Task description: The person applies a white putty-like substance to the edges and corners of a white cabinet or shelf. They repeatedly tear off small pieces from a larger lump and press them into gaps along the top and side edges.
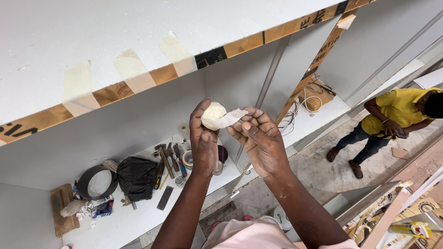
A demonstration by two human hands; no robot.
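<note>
Left hand [204, 140]: clenched around a roll of masking tape [212, 115], held up before the white shelf unit [55, 41]. Right hand [259, 138]: pinched the roll's loose tape end [233, 116]. Lower shelf [124, 221] carried hammers [167, 159], a black bag [137, 177] and a coiled edging band [95, 182].

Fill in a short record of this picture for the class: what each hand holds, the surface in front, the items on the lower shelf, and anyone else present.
Left hand: holds a roll of masking tape
Right hand: pinches the loose tape end
Surface in front: white panel, tape strips folded over its gold edge band
Lower shelf: hammers, black bag, black ring
Other person: yellow shirt, on the floor below
</note>
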